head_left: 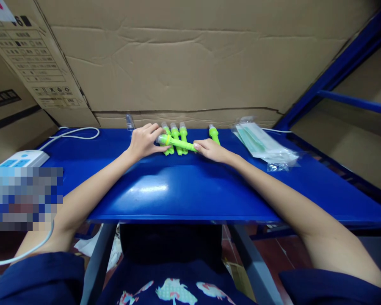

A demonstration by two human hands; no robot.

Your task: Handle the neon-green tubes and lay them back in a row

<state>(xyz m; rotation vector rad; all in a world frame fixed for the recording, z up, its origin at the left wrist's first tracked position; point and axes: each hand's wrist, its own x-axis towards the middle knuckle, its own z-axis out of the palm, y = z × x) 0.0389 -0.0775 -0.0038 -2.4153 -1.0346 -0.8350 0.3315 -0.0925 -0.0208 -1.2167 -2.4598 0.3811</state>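
You hold one bright green plastic pen-shaped tube (177,143) crosswise between your two hands, near the far edge of the glossy blue metal surface (184,190). Its long axis runs left to right and dips slightly toward your right, so the pale translucent cap end points to your left and the plain green end to your right. The body is lime green with a yellow-green band just behind the cap.

Your left hand (144,142) closes its thumb and fingers around the capped end. Your right hand (212,150) pinches the opposite end with its fingertips, palm down on the surface. The two hands stay apart, joined only by the tube.

Just behind the held tube lie three more green tubes with clear caps (175,134), side by side, their long axes running away from you with caps toward the brown cardboard wall (190,63); the held tube crosses over them. A fourth green tube (213,134) lies alone to the right of the held tube, just behind your right hand, also pointing away. Farther right of the held tube lies a stack of clear plastic sleeves with pale green contents (263,146). To its left, a small clear cap (130,122) stands by the cardboard, and well to the left sits a white power strip with its white cable (25,159).
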